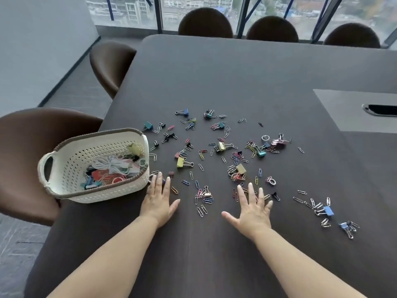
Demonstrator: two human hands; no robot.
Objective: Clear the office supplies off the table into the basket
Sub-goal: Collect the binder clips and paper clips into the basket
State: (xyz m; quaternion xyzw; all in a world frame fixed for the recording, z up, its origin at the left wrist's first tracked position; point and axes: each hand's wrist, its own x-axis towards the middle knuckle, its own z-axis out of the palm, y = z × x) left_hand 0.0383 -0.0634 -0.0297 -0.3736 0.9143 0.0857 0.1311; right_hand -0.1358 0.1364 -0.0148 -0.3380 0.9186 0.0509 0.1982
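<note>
The office supplies (221,146) lie loose on the dark table (236,78). They are mostly wire paper clips in many colours, mixed with binder clips, among them a yellow binder clip (180,162) and, well off to the right, a blue binder clip (328,210). The scatter is longer than it is deep, running from beside the basket at far left down to the near right. The basket (101,190) is cream with a perforated wall and a brown rim. It stands upright at the table's left edge and appears to overhang it, its long axis lying roughly left to right with a handle (48,166) at the left end. Inside are a white cord bundle (107,164), paper tags, more clips and what look like red loops (too small to name surely). The left hand (159,201) lies palm down on the table, fingers straight and a little apart, holding nothing, with fingertips just beside the basket's near right corner. The right hand (252,209) also lies flat, fingers spread, its tips among the nearest clips. A grey inset panel (343,108) with a cable slot (380,109) sits at far right. Brown chairs (110,65) ring the table, and a window (193,7) runs behind.
</note>
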